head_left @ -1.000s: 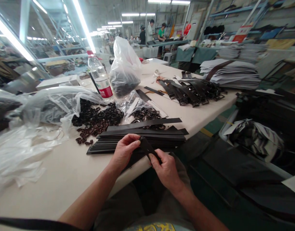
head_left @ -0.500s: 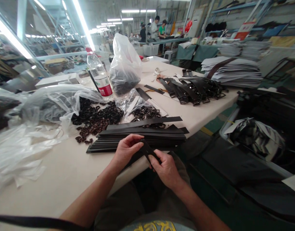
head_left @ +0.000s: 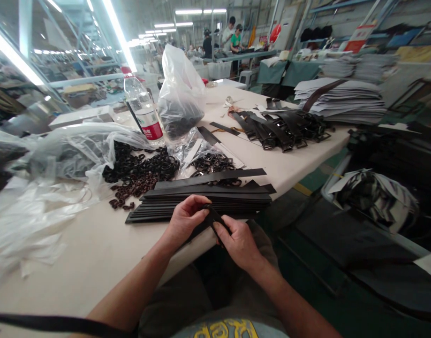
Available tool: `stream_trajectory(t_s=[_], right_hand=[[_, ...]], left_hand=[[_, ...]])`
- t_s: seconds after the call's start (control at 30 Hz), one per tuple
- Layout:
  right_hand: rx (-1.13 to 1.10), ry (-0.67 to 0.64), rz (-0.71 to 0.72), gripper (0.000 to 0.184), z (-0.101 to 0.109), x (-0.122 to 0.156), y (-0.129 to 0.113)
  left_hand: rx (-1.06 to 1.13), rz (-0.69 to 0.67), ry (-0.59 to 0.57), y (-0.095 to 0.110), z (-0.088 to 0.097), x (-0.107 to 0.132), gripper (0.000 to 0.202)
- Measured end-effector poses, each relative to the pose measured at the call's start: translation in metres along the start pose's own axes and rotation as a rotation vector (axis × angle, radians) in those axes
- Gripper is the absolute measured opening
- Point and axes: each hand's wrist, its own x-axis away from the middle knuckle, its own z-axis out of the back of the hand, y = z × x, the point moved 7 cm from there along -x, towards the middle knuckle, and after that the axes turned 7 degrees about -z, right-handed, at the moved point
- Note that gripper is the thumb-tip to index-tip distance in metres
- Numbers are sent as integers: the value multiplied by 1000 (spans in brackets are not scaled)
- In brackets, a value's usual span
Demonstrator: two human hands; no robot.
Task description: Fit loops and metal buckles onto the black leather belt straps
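Observation:
Between my hands is a black belt strap (head_left: 215, 218), held at a slant just over the table's front edge. The fingers of my left hand (head_left: 187, 218) pinch its upper end, where a small dark piece, perhaps a loop, is too unclear to name. Lower down, my right hand (head_left: 239, 239) is closed round the strap with the thumb on top. Just behind the hands lies a stack of black straps (head_left: 201, 203). Beyond it are piles of small black loops (head_left: 145, 164), brown loops (head_left: 134, 187) and metal buckles (head_left: 215, 162).
A plastic bottle (head_left: 145, 112) and a clear bag of dark parts (head_left: 182, 98) stand at the back. Buckled belts (head_left: 278, 126) lie at the right, near stacked sheets (head_left: 338, 101). Plastic sheeting (head_left: 42, 216) covers the left. A full bin (head_left: 377, 202) stands right of the table.
My right hand has shifted slightly up and left along the strap, nearer to my left hand. My left hand keeps its pinch. The camera view has moved a little.

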Motion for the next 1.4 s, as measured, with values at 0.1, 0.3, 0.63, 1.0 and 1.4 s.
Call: stream_trajectory(t_s=[0.1, 0.3, 0.63, 1.0, 1.4], right_hand=[[27, 16, 12, 36, 3, -2, -3], [34, 0, 9, 35, 4, -2, -3], [-29, -38, 7, 33, 0, 3, -3], [5, 18, -27, 40, 4, -2, 9], [-69, 10, -65, 41, 17, -2, 18]], left_hand=[[13, -19, -24, 2, -3, 1, 18], [30, 39, -74, 1, -7, 4, 20], [10, 8, -92, 3, -9, 4, 14], [-78, -65, -183, 5, -14, 7, 14], [-197, 25, -257, -10, -10, 11, 32]])
